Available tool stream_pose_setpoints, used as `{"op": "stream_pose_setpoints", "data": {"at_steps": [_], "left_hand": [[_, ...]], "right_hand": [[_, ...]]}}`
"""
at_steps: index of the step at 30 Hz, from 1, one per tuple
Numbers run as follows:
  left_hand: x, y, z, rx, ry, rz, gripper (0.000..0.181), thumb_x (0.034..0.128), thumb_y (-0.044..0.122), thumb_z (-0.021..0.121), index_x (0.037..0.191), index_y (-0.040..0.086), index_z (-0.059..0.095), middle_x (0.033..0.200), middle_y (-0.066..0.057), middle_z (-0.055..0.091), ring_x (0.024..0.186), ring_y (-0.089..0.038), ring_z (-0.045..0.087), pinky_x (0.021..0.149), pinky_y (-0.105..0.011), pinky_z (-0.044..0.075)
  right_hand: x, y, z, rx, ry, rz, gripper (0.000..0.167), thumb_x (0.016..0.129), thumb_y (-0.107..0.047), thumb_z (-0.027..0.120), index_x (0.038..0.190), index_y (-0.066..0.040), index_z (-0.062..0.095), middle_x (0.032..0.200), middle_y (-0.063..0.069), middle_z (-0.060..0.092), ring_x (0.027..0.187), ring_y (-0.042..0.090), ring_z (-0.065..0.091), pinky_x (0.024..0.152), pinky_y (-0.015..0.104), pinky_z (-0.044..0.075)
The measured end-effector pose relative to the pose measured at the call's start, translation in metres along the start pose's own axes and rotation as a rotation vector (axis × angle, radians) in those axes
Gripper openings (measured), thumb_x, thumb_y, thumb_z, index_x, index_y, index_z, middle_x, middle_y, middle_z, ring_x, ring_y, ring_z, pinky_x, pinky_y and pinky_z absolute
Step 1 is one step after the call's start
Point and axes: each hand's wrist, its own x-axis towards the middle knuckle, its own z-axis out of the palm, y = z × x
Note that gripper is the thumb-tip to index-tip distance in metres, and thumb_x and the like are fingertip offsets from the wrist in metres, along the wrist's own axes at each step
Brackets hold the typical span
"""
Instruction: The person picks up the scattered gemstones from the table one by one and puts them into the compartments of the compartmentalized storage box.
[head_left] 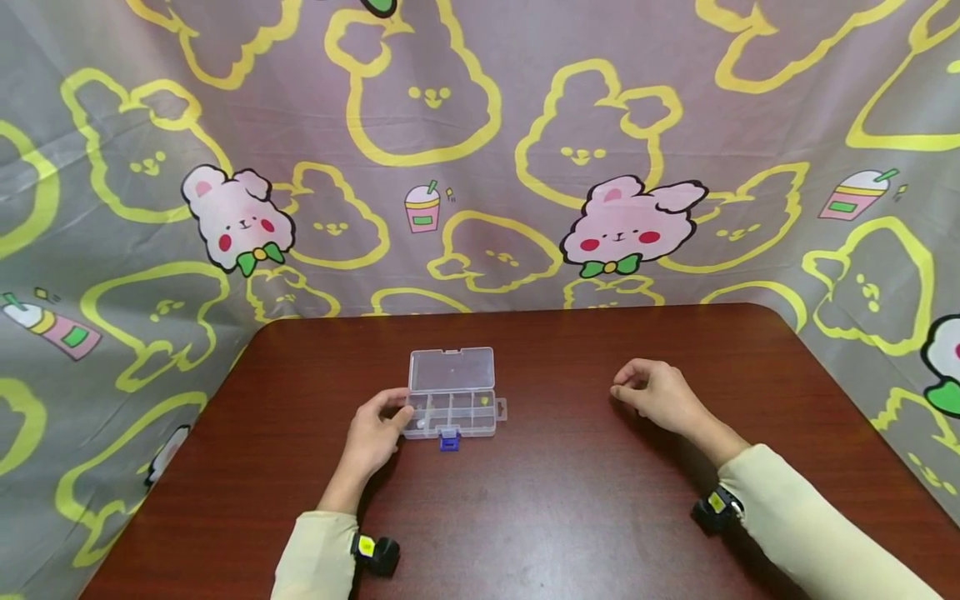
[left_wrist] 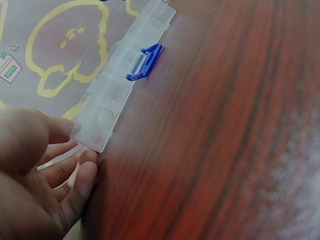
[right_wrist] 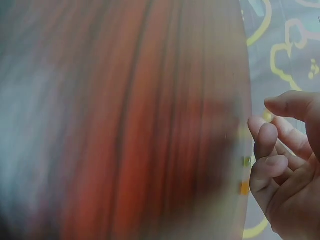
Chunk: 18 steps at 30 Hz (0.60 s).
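A clear plastic compartment box (head_left: 461,412) stands on the table with its lid (head_left: 452,370) raised and a blue latch (head_left: 449,442) hanging at the front. A small yellow piece lies in a back right compartment; something pale and round is in the front left one. My left hand (head_left: 372,435) grips the box's left end, thumb at the near corner. Well to the right of the box, my right hand (head_left: 660,398) is above the table, thumb and forefinger brought together. Between those fingertips a tiny yellow piece (right_wrist: 268,116) shows in the right wrist view.
The dark red-brown table (head_left: 540,500) has a rounded far edge, with a patterned curtain (head_left: 510,183) hanging behind it. Small green (right_wrist: 246,161) and orange pieces (right_wrist: 243,188) show near my right fingers in the right wrist view, blurred.
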Motion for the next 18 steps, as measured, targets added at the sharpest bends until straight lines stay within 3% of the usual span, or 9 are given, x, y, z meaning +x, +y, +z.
{"op": "stream_pose_setpoints", "data": {"at_steps": [18], "left_hand": [[-0.001,0.001,0.000,-0.008,0.007,0.001,0.030,0.0950,0.008,0.067,0.125,0.006,0.067,0.115,-0.014,0.067,0.062,-0.015,0.056,0.047,-0.029,0.050]], "right_hand": [[0.013,-0.029,0.033,0.076,-0.080,-0.042,0.011,0.086,-0.008,0.078,0.089,-0.007,0.068,0.070,0.000,0.065,0.052,0.018,0.057,0.047,0.030,0.050]]}}
